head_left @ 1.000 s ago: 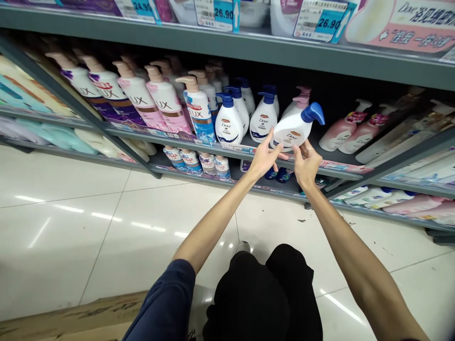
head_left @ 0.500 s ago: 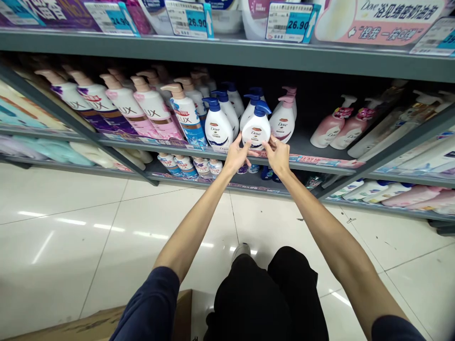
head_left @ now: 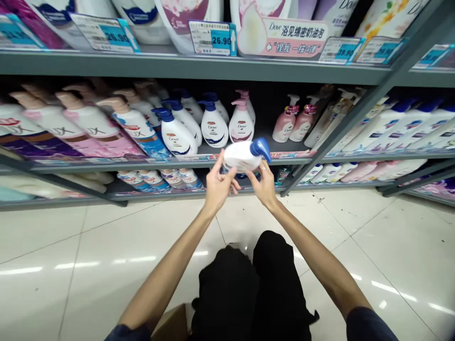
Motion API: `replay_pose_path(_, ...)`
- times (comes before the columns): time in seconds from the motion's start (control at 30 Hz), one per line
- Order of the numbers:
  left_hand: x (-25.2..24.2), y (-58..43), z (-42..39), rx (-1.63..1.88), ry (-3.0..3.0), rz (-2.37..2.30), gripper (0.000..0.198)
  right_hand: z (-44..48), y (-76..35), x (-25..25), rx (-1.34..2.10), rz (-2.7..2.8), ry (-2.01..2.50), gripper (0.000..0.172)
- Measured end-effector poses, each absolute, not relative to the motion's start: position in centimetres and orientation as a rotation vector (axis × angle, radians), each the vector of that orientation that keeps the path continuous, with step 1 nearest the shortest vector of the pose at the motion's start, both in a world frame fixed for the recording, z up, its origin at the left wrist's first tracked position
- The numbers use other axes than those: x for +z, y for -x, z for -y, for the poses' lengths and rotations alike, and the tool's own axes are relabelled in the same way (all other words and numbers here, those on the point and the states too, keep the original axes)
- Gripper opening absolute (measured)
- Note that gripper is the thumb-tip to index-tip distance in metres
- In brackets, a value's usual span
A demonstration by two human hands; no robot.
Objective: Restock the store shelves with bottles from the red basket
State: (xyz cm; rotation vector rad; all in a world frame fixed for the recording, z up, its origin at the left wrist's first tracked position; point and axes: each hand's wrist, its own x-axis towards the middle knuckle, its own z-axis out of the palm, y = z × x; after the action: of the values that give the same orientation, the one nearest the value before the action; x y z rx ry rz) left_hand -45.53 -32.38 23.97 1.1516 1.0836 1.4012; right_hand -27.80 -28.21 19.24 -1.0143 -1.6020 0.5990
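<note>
Both hands hold a white Dove pump bottle with a blue pump head [head_left: 245,156], tipped on its side in front of the shelf edge. My left hand [head_left: 217,184] grips its base end from below. My right hand [head_left: 263,185] holds it under the pump end, fingers curled. Behind it on the grey shelf [head_left: 199,152] stand more white Dove bottles with blue pumps [head_left: 213,127] and a pink-pump Dove bottle [head_left: 241,124].
Lux bottles [head_left: 131,124] fill the shelf's left part, pink pump bottles [head_left: 295,123] the right. An upper shelf carries price tags [head_left: 212,38]. Smaller bottles [head_left: 152,179] sit on the lowest shelf. White tiled floor [head_left: 88,246] lies below, my dark trousers [head_left: 249,284] and a cardboard box [head_left: 174,324] beneath me.
Half a second ago the bottle stood upright at the shelf front with both hands on it. It is now off the shelf, tipped sideways and nearer me. The view has shifted right.
</note>
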Motion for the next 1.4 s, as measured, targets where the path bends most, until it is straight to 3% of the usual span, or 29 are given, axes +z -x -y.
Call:
replay_pose_path(0.1, 21.8, 44.2, 36.6, 1.268, -1.092, -1.177, 0.106, 34.3, 24.8, 16.0, 0.787, 1.569, 1.084, 0.057)
replay_pose_path(0.23, 19.6, 44.3, 39.4, 0.910, -1.089, -1.229, 0.098, 40.8, 21.7, 12.7, 1.236, 1.224, 1.172, 0.063)
replay_pose_path(0.5, 21.9, 44.3, 40.9, 0.669, -1.324, -1.202, 0.055, 46.3, 18.2, 14.0, 1.282, 1.007, 1.247, 0.063)
replay_pose_path(0.77, 21.6, 42.7, 43.0, 0.644, -1.401, -0.974, 0.067, 48.6, 18.3, 16.0, 1.258, 1.026, 1.265, 0.067)
replay_pose_path(1.1, 21.7, 42.2, 42.3, 0.879, -1.339, -0.876, 0.074, 46.3, 19.0, 18.7, 1.335, 0.913, 1.201, 0.081)
replay_pose_path(1.4, 22.7, 41.1, 42.1, 0.983, -1.247, -0.915, 0.083, 45.3, 18.6, 20.3, 1.261, 0.954, 1.193, 0.055)
